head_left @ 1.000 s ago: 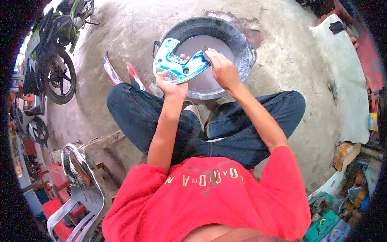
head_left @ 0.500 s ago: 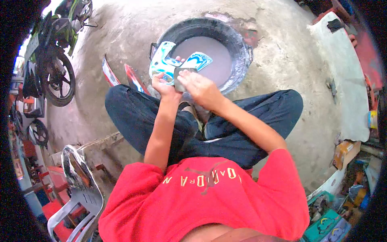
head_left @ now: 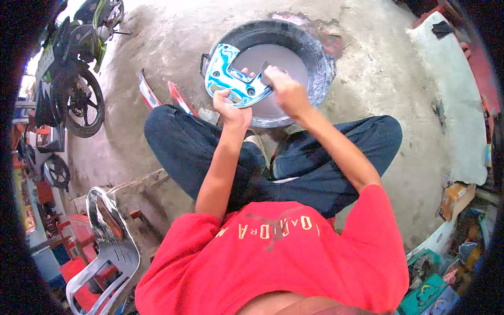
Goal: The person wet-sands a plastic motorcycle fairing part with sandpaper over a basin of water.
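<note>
A curved blue-and-white panel (head_left: 222,64) is held over the near left part of a round black basin (head_left: 317,58) of cloudy grey liquid. My left hand (head_left: 232,109) grips the panel's lower edge, with fingertips showing behind it through the gap. At the panel's right end, my right hand (head_left: 286,90) presses a thin dark grey sheet (head_left: 264,67) against the surface. Much of the sheet is hidden under the fingers.
Two red-and-white panels (head_left: 180,97) lie on the floor left of the basin. Motorcycles (head_left: 79,68) stand at the upper left, a metallic-looking chair (head_left: 113,247) at the lower left. A cardboard box (head_left: 455,201) and assorted items are at the right.
Half a second ago my right hand and the sheet were near the panel's lower middle, beside my left hand. Now they are up and right at its right end. The panel's tilt has changed slightly.
</note>
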Demonstrator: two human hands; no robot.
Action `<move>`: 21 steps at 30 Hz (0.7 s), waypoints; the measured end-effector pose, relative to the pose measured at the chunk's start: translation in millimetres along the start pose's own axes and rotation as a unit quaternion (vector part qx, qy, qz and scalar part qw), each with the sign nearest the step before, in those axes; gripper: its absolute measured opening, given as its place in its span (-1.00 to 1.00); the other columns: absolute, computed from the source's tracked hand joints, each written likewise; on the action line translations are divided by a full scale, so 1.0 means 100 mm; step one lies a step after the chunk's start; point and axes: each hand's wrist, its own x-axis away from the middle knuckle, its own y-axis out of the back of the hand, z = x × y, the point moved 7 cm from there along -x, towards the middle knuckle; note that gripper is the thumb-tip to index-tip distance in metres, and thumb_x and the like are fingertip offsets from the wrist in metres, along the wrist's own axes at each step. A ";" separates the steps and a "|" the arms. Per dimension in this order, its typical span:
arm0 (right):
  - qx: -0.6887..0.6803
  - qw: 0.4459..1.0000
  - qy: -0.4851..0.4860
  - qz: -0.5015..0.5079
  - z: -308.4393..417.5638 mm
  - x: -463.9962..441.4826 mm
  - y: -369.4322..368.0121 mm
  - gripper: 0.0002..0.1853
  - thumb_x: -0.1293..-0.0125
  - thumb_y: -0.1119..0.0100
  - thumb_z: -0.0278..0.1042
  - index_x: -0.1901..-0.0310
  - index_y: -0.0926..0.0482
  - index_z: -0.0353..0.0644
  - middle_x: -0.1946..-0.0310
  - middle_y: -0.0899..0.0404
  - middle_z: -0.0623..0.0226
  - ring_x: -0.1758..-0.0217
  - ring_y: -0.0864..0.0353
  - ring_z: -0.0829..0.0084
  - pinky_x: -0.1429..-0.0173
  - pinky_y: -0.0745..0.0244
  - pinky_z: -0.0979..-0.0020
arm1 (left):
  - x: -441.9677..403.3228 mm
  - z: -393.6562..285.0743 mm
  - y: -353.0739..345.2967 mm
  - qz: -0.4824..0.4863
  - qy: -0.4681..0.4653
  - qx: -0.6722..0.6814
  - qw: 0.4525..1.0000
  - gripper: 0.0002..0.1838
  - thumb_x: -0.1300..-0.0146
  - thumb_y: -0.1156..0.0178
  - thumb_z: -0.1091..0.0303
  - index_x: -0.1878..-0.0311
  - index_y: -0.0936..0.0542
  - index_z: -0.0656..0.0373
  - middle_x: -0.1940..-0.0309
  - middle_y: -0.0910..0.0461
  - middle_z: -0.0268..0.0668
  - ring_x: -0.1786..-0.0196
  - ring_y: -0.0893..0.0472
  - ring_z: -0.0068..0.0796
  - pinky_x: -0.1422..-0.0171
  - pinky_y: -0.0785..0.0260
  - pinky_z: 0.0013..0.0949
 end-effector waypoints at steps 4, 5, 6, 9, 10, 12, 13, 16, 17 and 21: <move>-0.008 0.994 0.107 -0.013 0.52 0.15 0.02 -0.55 -0.29 -0.05 -0.49 -0.23 -0.51 -0.36 -0.16 -0.62 -0.09 -0.24 -0.63 0.00 -0.27 -0.59 0.14 | -0.02 0.06 -0.03 0.013 0.024 0.014 1.000 -0.26 -0.15 0.08 0.17 -0.44 -0.30 0.23 -0.21 -0.55 0.12 -0.24 -0.58 0.08 -0.44 -0.35 0.11; -0.015 0.992 0.123 -0.017 0.52 0.13 0.07 -0.54 -0.29 -0.05 -0.49 -0.23 -0.51 -0.36 -0.18 -0.61 -0.09 -0.26 -0.63 0.02 -0.27 -0.59 0.14 | -0.01 0.09 -0.01 0.022 0.044 0.032 0.998 -0.27 -0.16 0.08 0.16 -0.44 -0.30 0.23 -0.21 -0.56 0.12 -0.24 -0.58 0.07 -0.44 -0.35 0.11; 0.000 0.997 0.072 -0.017 0.34 0.05 0.10 -0.54 -0.29 -0.06 -0.49 -0.23 -0.52 -0.36 -0.19 -0.60 -0.09 -0.27 -0.62 0.04 -0.27 -0.59 0.14 | -0.03 0.07 -0.02 0.027 0.012 0.005 1.000 -0.27 -0.17 0.08 0.15 -0.44 -0.30 0.23 -0.22 -0.55 0.09 -0.26 -0.58 0.05 -0.42 -0.37 0.10; 0.044 0.998 0.027 -0.028 0.11 -0.03 0.11 -0.53 -0.27 -0.08 -0.49 -0.23 -0.53 -0.34 -0.20 -0.60 -0.07 -0.28 -0.62 0.07 -0.31 -0.56 0.14 | -0.01 0.02 -0.12 0.016 -0.033 -0.013 0.999 -0.26 -0.16 0.07 0.15 -0.44 -0.31 0.22 -0.25 -0.54 0.02 -0.27 -0.57 0.02 -0.43 -0.36 0.09; 0.018 0.998 0.047 -0.025 0.27 0.05 0.08 -0.52 -0.25 -0.09 -0.51 -0.24 -0.53 -0.32 -0.22 -0.59 -0.07 -0.30 -0.61 0.06 -0.34 -0.53 0.13 | 0.00 0.07 -0.09 0.029 0.006 0.021 0.999 -0.26 -0.15 0.07 0.16 -0.44 -0.30 0.22 -0.25 -0.53 0.02 -0.28 -0.56 0.01 -0.43 -0.35 0.09; 0.007 0.994 0.104 -0.014 0.65 0.19 0.04 -0.52 -0.25 -0.10 -0.52 -0.24 -0.53 -0.30 -0.22 -0.58 -0.07 -0.31 -0.60 0.06 -0.37 -0.51 0.13 | 0.03 0.13 -0.07 0.058 0.085 0.084 0.991 -0.25 -0.14 0.07 0.17 -0.45 -0.29 0.23 -0.26 -0.53 0.02 -0.30 -0.55 0.00 -0.44 -0.34 0.09; 0.010 0.996 0.093 -0.001 0.61 0.14 0.07 -0.51 -0.25 -0.10 -0.52 -0.25 -0.52 -0.31 -0.22 -0.58 -0.07 -0.32 -0.59 0.05 -0.36 -0.51 0.13 | 0.01 0.11 -0.07 0.054 0.054 0.054 0.996 -0.23 -0.14 0.05 0.16 -0.46 -0.28 0.24 -0.28 -0.52 0.04 -0.32 -0.53 0.04 -0.46 -0.33 0.10; -0.018 1.000 0.017 0.007 0.17 -0.04 0.13 -0.50 -0.28 -0.08 -0.52 -0.28 -0.49 -0.33 -0.24 -0.56 -0.09 -0.34 -0.57 0.02 -0.36 -0.51 0.14 | 0.02 -0.01 -0.13 0.024 -0.067 -0.062 0.996 -0.19 -0.12 0.01 0.13 -0.48 -0.25 0.26 -0.30 -0.50 0.10 -0.35 -0.51 0.10 -0.49 -0.30 0.10; -0.010 1.000 0.011 -0.006 0.13 -0.02 0.10 -0.50 -0.28 -0.08 -0.52 -0.28 -0.49 -0.33 -0.24 -0.57 -0.09 -0.34 -0.57 0.02 -0.36 -0.51 0.14 | 0.05 -0.01 -0.16 0.020 -0.068 -0.072 0.995 -0.19 -0.12 0.01 0.13 -0.48 -0.25 0.25 -0.30 -0.50 0.10 -0.35 -0.51 0.09 -0.49 -0.30 0.09; -0.024 0.998 0.064 -0.015 0.56 0.17 0.06 -0.51 -0.30 -0.04 -0.56 -0.29 -0.50 -0.32 -0.21 -0.59 -0.11 -0.29 -0.61 -0.01 -0.36 -0.51 0.12 | 0.05 0.10 -0.06 0.025 -0.021 -0.022 0.999 -0.21 -0.13 0.03 0.15 -0.47 -0.25 0.25 -0.29 -0.51 0.09 -0.31 -0.54 0.04 -0.48 -0.32 0.07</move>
